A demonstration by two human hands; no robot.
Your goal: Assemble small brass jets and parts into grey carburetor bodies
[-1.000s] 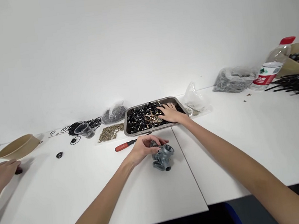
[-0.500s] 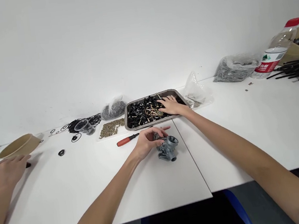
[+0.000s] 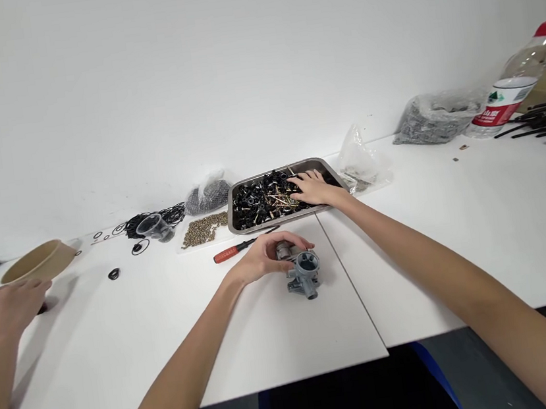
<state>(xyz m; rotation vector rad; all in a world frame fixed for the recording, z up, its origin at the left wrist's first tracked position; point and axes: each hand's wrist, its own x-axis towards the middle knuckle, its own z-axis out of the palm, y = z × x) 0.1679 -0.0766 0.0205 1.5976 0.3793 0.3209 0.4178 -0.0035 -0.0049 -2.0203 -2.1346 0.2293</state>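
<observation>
My left hand (image 3: 258, 257) is closed around the back of a grey metal carburetor (image 3: 305, 275), thumb and fingers on either side, just over the white table. The carburetor's round opening faces up toward me. My right hand (image 3: 311, 188) reaches into the right part of a metal tray (image 3: 332, 177), its fingers spread over the contents. Black plastic parts (image 3: 255, 200) and brass-coloured screws (image 3: 279, 198) fill the tray. Whether the right fingertips touch any piece cannot be made out. A red-handled screwdriver (image 3: 227, 254) lies behind my left hand.
Brass pieces (image 3: 201, 230), a bag of dark parts (image 3: 209, 195), a plastic cup (image 3: 155, 227) and black rings (image 3: 113, 274) lie left of the tray. Another person's hand (image 3: 11, 306) is near a tan bowl (image 3: 41, 261). At right stand a grey bag (image 3: 435, 121) and a bottle (image 3: 502, 103).
The carburetor has turned in my left hand, so its opening faces more toward me. My right hand stays in the tray. The other person's hand has shifted slightly.
</observation>
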